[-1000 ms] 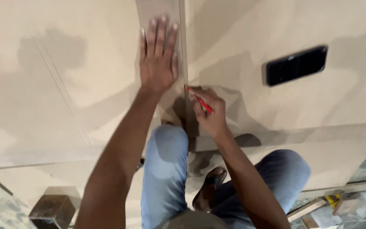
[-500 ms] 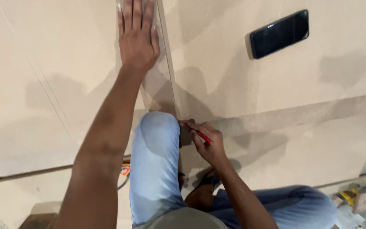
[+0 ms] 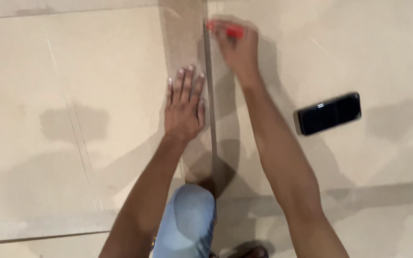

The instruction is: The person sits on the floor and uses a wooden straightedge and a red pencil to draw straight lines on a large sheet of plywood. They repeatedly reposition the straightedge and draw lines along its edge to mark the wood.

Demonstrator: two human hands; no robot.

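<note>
While your left hand (image 3: 184, 107) lies spread flat on the strip (image 3: 182, 43), running lengthwise away from you, your right hand (image 3: 237, 45) pinches the red pencil (image 3: 225, 28) at its far right edge.

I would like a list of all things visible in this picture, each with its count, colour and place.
board: one large sheet, light tan, fills the view under everything
straight strip: one, darker tan, lying along the board at centre
phone: one, black, flat on the board at right
pencil: one, red, blurred, at the strip's right edge near the top
knee: one, blue jeans, bottom centre
left hand: flat on the strip
right hand: holds the pencil
</note>
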